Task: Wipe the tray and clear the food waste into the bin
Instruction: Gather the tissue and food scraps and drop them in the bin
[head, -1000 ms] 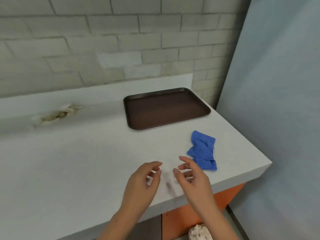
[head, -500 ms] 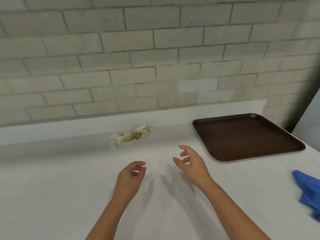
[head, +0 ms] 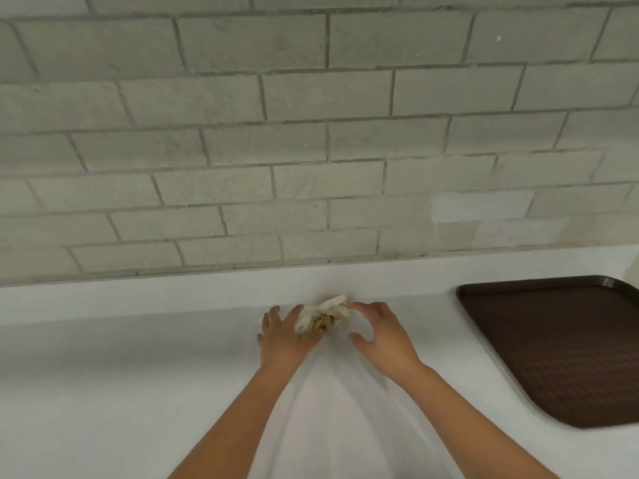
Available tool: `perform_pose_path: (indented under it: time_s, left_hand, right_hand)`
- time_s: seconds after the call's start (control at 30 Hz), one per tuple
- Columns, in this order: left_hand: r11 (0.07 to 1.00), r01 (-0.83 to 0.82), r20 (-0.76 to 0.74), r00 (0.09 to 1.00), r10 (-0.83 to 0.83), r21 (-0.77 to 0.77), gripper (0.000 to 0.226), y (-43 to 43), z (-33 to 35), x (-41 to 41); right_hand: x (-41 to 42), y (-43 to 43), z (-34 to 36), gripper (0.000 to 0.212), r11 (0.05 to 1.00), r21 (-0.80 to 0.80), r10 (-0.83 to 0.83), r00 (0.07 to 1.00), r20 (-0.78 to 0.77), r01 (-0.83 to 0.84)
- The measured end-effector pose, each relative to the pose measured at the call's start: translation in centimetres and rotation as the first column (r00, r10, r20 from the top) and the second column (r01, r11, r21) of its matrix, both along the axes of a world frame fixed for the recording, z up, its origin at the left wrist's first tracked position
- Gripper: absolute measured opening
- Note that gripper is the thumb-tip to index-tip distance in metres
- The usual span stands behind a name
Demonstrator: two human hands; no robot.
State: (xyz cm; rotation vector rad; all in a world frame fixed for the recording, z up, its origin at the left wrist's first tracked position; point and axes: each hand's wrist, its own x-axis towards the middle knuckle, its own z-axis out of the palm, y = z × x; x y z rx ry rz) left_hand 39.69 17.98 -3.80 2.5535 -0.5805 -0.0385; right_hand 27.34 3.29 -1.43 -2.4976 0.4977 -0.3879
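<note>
On counter [head: 138,375], crumpled food waste [head: 325,316], left hand [head: 281,337], right hand [head: 383,337] touching it

left hand [head: 281,337] and right hand [head: 385,337] far forward, close together, loosely cupped inward

A canteen-style clean-up station, by the look of it: a long, smooth white counter [head: 138,392] with a low raised lip at the back runs beneath a wall of pale grey painted brick [head: 311,133], plain, hard-wearing surfaces of the institutional sort. A dark brown, textured plastic serving tray [head: 570,347] with rounded corners, the kind used in self-service dining halls, lies flat at the counter's right end. A crumpled white paper napkin soiled with tan food scraps [head: 323,314] sits near the back lip.
</note>
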Motion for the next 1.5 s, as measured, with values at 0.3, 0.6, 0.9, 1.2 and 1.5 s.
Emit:
perform_pose_path:
  time_s: [0.3,0.6,0.9,1.2,1.5]
  left_hand:
    - [0.971,0.178,0.229,0.963,-0.139,-0.158,0.032,1.3,-6.2,2.1]
    - [0.972,0.085,0.344,0.939,-0.004,-0.221,0.049,2.9,-6.4,0.9]
    - [0.998,0.065,0.360,0.931,-0.059,-0.006,0.037,2.6,-5.9,0.7]
    - [0.661,-0.274,-0.415,0.908,-0.063,-0.699,0.026,2.6,-1.5,-7.5]
    - [0.541,-0.478,-0.712,0.577,-0.401,-0.692,0.017,-3.2,4.3,-21.4]
  right_hand:
    - [9.1,-1.6,-2.0,0.056,0.932,-0.212,0.264,0.951,-0.160,-0.295]
    - [10.1,-2.5,-7.0,0.048,0.931,-0.280,0.250,0.968,0.017,-0.235]
    - [6.4,-1.3,-7.1,0.028,0.971,-0.167,0.184,0.981,0.059,-0.172]
    - [-3.0,3.6,-4.3,0.037,0.574,0.815,-0.264,0.925,0.274,-0.078]
    - [-17.7,2.0,-0.5,0.024,0.254,0.964,-0.647,0.726,0.234,-0.084]
